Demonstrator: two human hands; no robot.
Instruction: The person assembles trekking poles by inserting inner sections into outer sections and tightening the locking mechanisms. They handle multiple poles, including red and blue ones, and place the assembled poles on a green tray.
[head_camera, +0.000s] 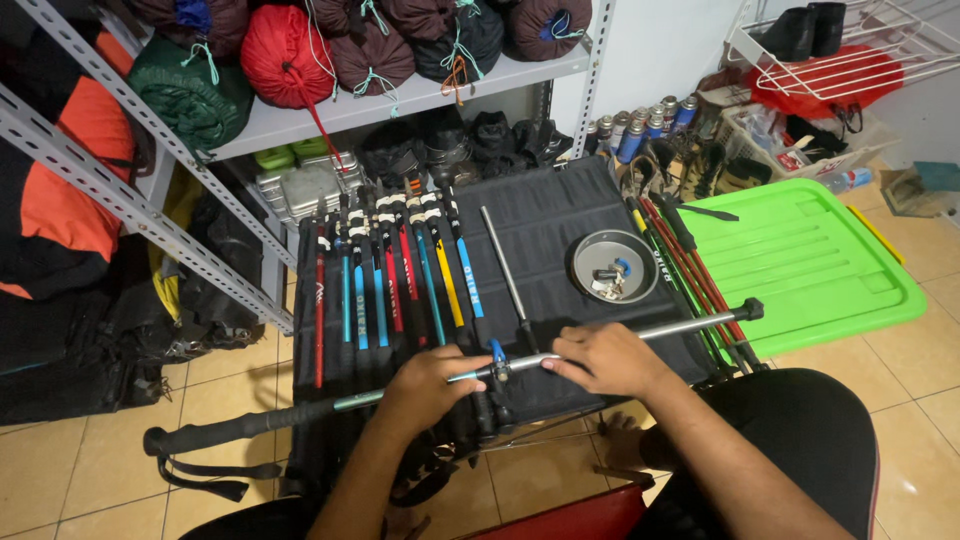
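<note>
A long trekking pole (690, 325) lies across my lap over a black mat (560, 230), its black foam handle (230, 428) at the lower left and its tip at the right. My left hand (430, 385) grips the teal section near a blue clamp (497, 352). My right hand (600, 358) holds the silver section just right of the clamp. Several coloured pole sections (400, 280) lie in a row on the mat, with a loose silver tube (508, 270) beside them.
A round metal dish (592, 248) with small parts sits on the mat. More poles (685, 265) lie along its right edge, beside a green plastic lid (810, 260). Metal shelving (330, 115) with stuffed sacks stands behind; gas canisters (640, 125) and a white wire rack (860, 60) stand at the back right.
</note>
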